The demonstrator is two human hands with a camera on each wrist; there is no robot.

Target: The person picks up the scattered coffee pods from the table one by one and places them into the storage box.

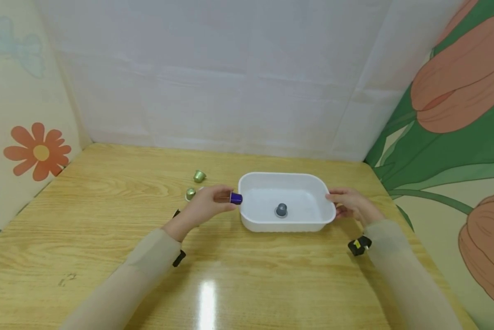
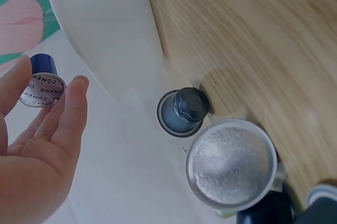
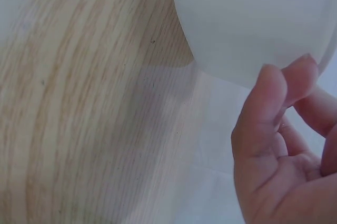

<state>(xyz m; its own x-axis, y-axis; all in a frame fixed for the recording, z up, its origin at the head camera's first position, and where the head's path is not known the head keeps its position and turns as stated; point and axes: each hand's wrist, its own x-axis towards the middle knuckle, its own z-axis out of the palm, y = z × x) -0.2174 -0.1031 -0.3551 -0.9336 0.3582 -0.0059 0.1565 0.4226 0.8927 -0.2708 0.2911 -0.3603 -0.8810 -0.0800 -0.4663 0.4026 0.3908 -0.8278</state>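
1. The left hand point(image 1: 208, 201) pinches a blue capsule point(image 1: 236, 198), fingers point(image 2: 73, 113) nearly closed, at the white tub's point(image 1: 288, 227) left rim.
2. The right hand's point(image 1: 351, 202) fingers curl around the tub's right end.
3. A grey capsule point(image 1: 281, 210) stands inside the tub.
4. Two green capsules point(image 1: 199, 176) point(image 1: 191, 194) rest on the counter point(image 1: 86, 229), left of the tub.

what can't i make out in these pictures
Head: whatever lies behind the left grip, covered by it.
Head: print on the blue capsule, lid turned away.
Left wrist: what the rimmed thing at lower right is; the edge cuts it off.
Right wrist: most of the white box, cut off by edges.
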